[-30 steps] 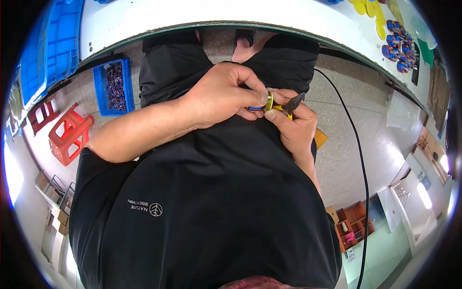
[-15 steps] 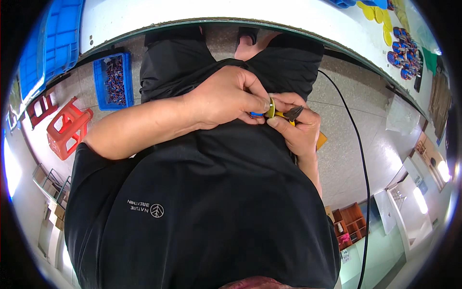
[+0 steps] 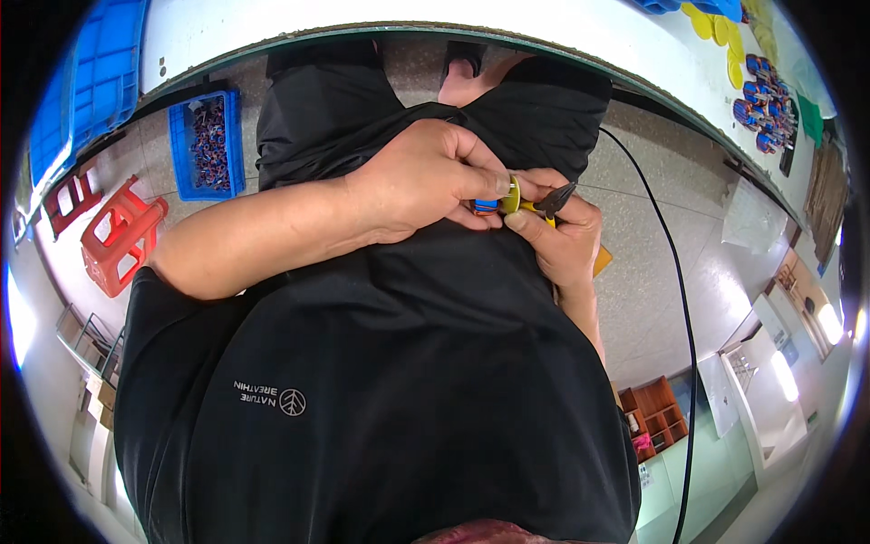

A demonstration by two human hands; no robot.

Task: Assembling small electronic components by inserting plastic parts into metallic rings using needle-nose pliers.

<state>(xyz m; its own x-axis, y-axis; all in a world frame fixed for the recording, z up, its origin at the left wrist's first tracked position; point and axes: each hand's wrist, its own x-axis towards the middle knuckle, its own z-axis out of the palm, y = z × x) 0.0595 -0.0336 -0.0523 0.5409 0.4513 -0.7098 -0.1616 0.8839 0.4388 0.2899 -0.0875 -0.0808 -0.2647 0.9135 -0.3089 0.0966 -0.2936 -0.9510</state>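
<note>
Above my lap, my left hand (image 3: 426, 181) pinches a small motor armature (image 3: 486, 206) with blue and copper-coloured windings, thumb and fingers closed around it. A round yellow disc (image 3: 514, 194) sits at the armature's right end, between the two hands, with a thin light shaft showing at it. My right hand (image 3: 573, 243) has its thumb and fingers against the disc's right side. Tucked in that same hand is a pair of pliers (image 3: 557, 198) with dark jaws and yellow handles, the jaws pointing up and right. My fingers hide part of the armature and most of the handles.
A white table (image 3: 362, 13) runs across the far side, with several armatures (image 3: 766, 104) and yellow discs (image 3: 720, 31) at its right. A blue crate (image 3: 177, 154) of small parts stands on the floor left, near a red stool (image 3: 118, 240). A black cable (image 3: 675, 263) hangs right.
Both hands stay together on the armature and disc, with only a slight shift of the fingers. More of the blue winding shows now. The whole view has shifted slightly.
</note>
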